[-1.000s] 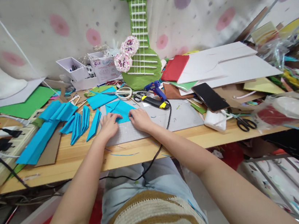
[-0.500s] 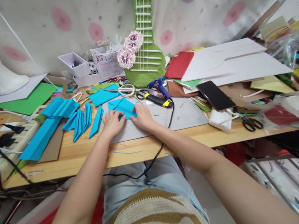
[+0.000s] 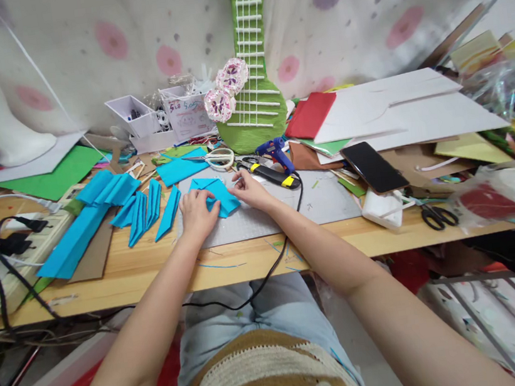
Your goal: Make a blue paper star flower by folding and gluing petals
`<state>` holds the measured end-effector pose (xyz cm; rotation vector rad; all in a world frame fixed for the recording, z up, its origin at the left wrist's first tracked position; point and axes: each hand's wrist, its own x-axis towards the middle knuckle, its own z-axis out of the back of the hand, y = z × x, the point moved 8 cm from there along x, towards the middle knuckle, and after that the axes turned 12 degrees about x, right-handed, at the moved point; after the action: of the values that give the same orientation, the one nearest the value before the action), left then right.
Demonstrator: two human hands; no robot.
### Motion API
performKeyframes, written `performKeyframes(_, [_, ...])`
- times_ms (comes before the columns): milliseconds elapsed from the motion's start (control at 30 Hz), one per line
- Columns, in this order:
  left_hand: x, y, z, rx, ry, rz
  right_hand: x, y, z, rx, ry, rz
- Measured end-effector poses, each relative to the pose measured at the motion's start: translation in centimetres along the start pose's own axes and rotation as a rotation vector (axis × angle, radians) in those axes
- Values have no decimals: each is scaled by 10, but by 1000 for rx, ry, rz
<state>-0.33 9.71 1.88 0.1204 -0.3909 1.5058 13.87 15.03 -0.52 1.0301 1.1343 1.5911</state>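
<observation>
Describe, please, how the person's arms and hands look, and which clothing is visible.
The left hand and right hand are bare, with no glove, watch or bracelet visible. No sleeve shows on the forearms. The person's knitted top has brown and cream stripes.

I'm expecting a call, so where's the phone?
In the head view, the phone lies right of the grey mat, with a small white object at its near edge.

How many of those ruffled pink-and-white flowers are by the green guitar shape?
2. One flower sits higher, overlapping the left edge of the green guitar shape; the other flower is just below and left. Any behind are hidden.
</observation>
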Motion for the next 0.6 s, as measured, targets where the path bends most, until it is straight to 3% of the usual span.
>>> performKeyframes(133, [-1,2,1,-8,-2,29,-3,4,-6,-25,48,61])
performKeyframes(267, [-3,15,7,5,-64,169,-5,8,0,-83,-88,140])
performKeyframes(400, [-4,29,9,13,-78,302,-1,-2,-3,124,-62,27])
performKeyframes(600, [4,21,-5,-62,-38,106,-7,2,-12,196,143,42])
